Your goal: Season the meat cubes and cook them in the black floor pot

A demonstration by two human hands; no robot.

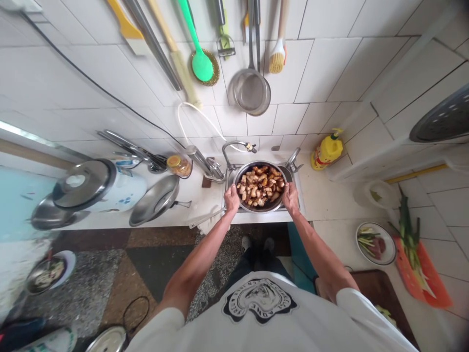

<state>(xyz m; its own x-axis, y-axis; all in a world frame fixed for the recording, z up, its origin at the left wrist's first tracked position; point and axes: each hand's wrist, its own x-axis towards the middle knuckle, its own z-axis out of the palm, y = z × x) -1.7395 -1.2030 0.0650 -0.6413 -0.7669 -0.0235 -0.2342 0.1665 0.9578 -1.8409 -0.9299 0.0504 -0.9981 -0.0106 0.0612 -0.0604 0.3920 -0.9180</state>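
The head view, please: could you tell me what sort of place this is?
Most likely a small home kitchen: utensils hang on a white tiled wall, a tap arches over a sink, and both hands, left hand and right hand, hold a metal bowl of browned meat.

We hold a metal bowl (260,168) of browned meat chunks (261,186) over the sink (297,182), our left hand (231,199) gripping its near-left rim and our right hand (290,198) its near-right rim. A faucet (234,146) curves just behind the bowl. A yellow bottle (327,150) stands to the right on the table (330,195). Left of the sink lie a pan lid (156,199) and a white pot (97,186). Utensils hang on the tiled wall (322,73) above, among them a green spoon (198,49).
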